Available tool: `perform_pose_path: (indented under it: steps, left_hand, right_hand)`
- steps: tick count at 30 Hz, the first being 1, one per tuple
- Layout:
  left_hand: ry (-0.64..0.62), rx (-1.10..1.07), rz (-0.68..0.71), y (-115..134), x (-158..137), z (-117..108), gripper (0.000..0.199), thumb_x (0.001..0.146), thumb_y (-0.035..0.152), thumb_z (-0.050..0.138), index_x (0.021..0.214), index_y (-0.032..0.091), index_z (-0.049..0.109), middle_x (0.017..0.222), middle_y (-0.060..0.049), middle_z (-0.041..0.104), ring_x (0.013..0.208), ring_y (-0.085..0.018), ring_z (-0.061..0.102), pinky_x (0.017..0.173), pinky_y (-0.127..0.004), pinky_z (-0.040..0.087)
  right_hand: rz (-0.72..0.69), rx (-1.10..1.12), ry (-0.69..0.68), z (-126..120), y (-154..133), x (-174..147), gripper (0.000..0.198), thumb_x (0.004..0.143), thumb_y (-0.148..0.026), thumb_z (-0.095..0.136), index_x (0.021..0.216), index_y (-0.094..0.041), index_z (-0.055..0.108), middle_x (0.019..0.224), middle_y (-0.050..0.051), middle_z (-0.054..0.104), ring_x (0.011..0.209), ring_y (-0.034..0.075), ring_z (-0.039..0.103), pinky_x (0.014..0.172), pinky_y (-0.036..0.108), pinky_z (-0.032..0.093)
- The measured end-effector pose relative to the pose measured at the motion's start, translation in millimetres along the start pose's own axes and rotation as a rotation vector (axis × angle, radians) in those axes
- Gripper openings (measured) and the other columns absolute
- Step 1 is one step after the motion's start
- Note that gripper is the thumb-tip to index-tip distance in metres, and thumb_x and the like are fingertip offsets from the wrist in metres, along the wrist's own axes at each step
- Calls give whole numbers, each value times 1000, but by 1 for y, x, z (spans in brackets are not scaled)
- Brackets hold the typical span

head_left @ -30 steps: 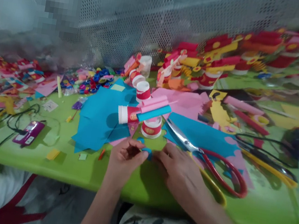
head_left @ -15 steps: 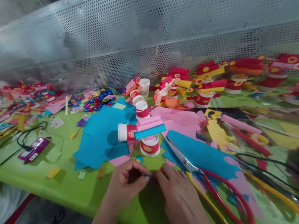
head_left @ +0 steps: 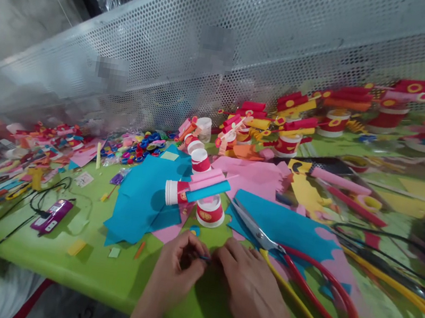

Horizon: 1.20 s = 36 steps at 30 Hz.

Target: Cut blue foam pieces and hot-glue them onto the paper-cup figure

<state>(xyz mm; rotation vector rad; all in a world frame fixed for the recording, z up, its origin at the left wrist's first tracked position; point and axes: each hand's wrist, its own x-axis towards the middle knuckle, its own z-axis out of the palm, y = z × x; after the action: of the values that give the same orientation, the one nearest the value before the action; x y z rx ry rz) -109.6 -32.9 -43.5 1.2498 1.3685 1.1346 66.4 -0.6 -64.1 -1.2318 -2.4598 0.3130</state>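
As L hand [head_left: 182,262] pinches, blue pc [head_left: 204,257] points R.

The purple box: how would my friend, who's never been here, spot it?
On the green table, go left from the left hand, past the yellow scrap. The purple box lies just beyond; unlike the loose scraps nearby, it has a black cable attached.

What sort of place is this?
Probably a craft workshop or similar: a green table bears cut blue paper, large scissors and similar cup-based models grouped near the perforated metal panel.
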Motion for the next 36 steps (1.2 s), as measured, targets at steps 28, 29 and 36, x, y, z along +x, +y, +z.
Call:
perform_pose_path:
  steps: [28, 29, 36]
  left_hand:
    - [77, 32, -59, -7, 6, 3, 9, 83, 20, 63, 87, 19, 56, 91, -5, 73, 68, -13, 64, 55, -22, 47]
    - [86, 16, -67, -6, 6, 3, 10, 83, 20, 64, 87, 20, 55, 90, -5, 73, 70, -14, 66, 55, -22, 48]
    - [67, 8, -72, -4, 6, 0, 11, 84, 18, 65, 87, 20, 54, 89, -3, 76, 64, -10, 68, 55, -19, 48]
  right_hand:
    - [39, 6, -88, -5, -1, 4, 41, 83, 3, 50, 103, -23, 74, 103, 9, 72, 90, 25, 68, 77, 38, 39]
    - [36, 13, -85, -5, -1, 4, 39, 85, 2, 50, 102, -24, 74, 102, 9, 72, 89, 25, 68, 76, 38, 38]
    - [31, 36, -96, -11, -4, 4, 27, 93, -3, 52, 101, -19, 72, 103, 11, 72, 96, 27, 67, 79, 38, 38]
